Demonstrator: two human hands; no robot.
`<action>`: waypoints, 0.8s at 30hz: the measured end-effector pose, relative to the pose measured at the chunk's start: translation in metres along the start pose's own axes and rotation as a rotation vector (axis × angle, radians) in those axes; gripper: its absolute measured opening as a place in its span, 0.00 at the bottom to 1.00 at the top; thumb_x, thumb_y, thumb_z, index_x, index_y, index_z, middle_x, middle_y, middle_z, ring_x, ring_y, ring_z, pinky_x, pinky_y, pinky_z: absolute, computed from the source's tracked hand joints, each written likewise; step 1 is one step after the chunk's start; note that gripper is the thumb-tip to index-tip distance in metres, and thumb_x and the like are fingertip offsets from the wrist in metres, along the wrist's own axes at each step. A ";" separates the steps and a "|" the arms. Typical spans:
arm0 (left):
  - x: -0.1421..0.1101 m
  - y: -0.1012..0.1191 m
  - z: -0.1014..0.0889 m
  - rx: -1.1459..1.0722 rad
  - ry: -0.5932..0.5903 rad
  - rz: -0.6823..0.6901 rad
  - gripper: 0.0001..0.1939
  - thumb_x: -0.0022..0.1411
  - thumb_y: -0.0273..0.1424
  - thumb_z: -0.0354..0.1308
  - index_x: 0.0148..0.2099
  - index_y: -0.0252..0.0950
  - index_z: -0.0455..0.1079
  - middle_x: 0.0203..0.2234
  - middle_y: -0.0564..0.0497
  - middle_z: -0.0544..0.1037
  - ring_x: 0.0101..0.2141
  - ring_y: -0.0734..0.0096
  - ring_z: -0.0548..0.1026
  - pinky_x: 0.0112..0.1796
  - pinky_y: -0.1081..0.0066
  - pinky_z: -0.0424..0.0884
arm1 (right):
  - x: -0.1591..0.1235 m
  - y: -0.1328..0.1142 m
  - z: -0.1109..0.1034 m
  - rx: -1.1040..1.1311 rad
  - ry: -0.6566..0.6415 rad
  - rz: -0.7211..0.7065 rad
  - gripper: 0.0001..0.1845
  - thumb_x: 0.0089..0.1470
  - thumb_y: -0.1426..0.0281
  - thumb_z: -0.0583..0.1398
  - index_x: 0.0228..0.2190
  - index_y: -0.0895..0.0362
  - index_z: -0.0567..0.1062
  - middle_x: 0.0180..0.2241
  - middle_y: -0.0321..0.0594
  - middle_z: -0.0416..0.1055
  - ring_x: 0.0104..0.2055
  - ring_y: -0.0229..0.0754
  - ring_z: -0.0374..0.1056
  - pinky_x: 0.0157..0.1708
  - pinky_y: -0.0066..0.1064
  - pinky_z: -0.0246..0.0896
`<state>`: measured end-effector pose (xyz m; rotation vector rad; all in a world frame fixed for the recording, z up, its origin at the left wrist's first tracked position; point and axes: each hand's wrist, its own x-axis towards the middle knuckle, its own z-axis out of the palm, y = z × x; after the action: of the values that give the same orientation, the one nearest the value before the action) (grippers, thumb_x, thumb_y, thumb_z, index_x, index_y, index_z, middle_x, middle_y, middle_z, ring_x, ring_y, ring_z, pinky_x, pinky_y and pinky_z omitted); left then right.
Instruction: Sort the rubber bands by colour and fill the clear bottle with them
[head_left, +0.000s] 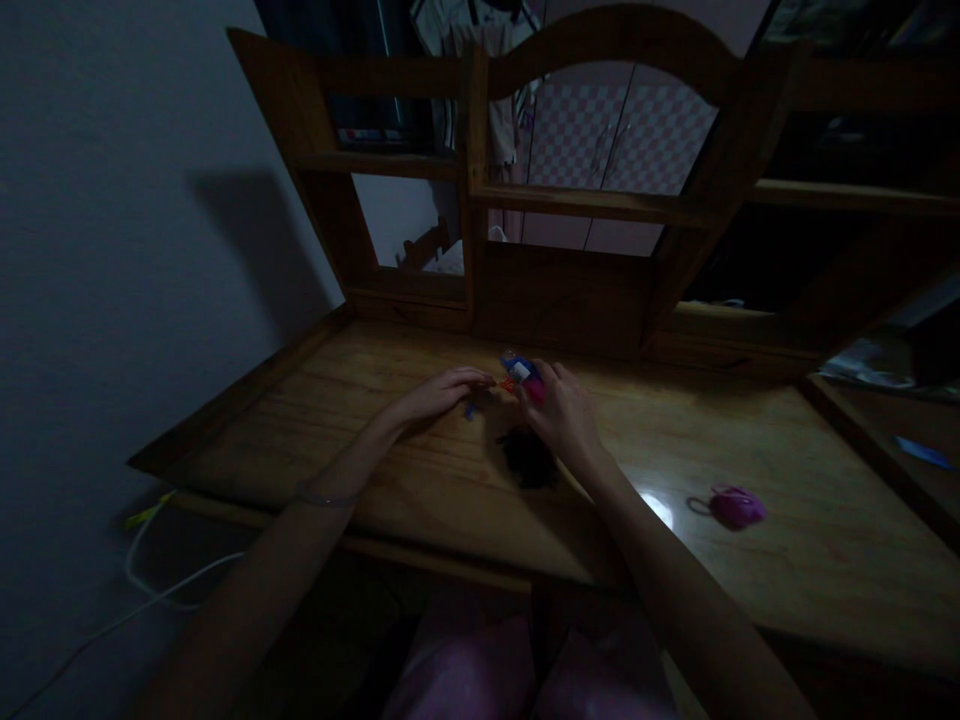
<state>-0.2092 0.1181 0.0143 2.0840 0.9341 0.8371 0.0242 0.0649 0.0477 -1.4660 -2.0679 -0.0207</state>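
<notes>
My right hand (559, 410) is wrapped round a small blue and pink bottle-like object (521, 370) with a clear end and a white label, tilted up to the left. My left hand (450, 388) rests low over the desktop, its fingertips drawn together at a small orange thing (507, 384), which lies between the two hands; its kind is too small to tell. Just below the left fingers is a little blue piece (470, 411). A black, fuzzy-looking bundle (529, 458) lies on the wood below my right hand, partly in shadow.
The wooden desk (300, 440) has a shelf frame (555, 290) along its back. A pink pouch-like thing (736, 507) with a loop lies to the right. A wall (112, 250) stands at the left, with a white cable (142, 580) hanging beside the desk.
</notes>
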 end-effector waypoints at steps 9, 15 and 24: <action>-0.009 -0.008 -0.022 0.134 -0.296 -0.024 0.25 0.56 0.33 0.63 0.57 0.41 0.70 0.52 0.45 0.71 0.54 0.58 0.68 0.56 0.61 0.61 | -0.001 -0.001 0.002 -0.002 0.028 0.049 0.22 0.60 0.62 0.55 0.53 0.56 0.69 0.45 0.50 0.72 0.44 0.51 0.69 0.39 0.35 0.60; -0.014 -0.007 -0.018 -0.087 -0.240 -0.085 0.19 0.57 0.33 0.63 0.52 0.38 0.72 0.46 0.45 0.76 0.46 0.64 0.73 0.46 0.66 0.69 | -0.001 0.000 0.003 0.017 0.042 0.038 0.22 0.60 0.62 0.55 0.54 0.56 0.68 0.45 0.50 0.72 0.43 0.51 0.69 0.38 0.36 0.60; -0.007 -0.003 -0.015 0.042 -0.226 -0.041 0.10 0.60 0.36 0.60 0.40 0.35 0.75 0.35 0.49 0.77 0.39 0.66 0.73 0.43 0.68 0.67 | -0.001 -0.001 0.001 0.009 0.025 0.053 0.23 0.60 0.61 0.54 0.54 0.56 0.68 0.45 0.50 0.72 0.44 0.51 0.69 0.38 0.35 0.60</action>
<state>-0.2259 0.1188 0.0178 2.1360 0.8743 0.5506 0.0231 0.0641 0.0468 -1.5070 -2.0064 -0.0086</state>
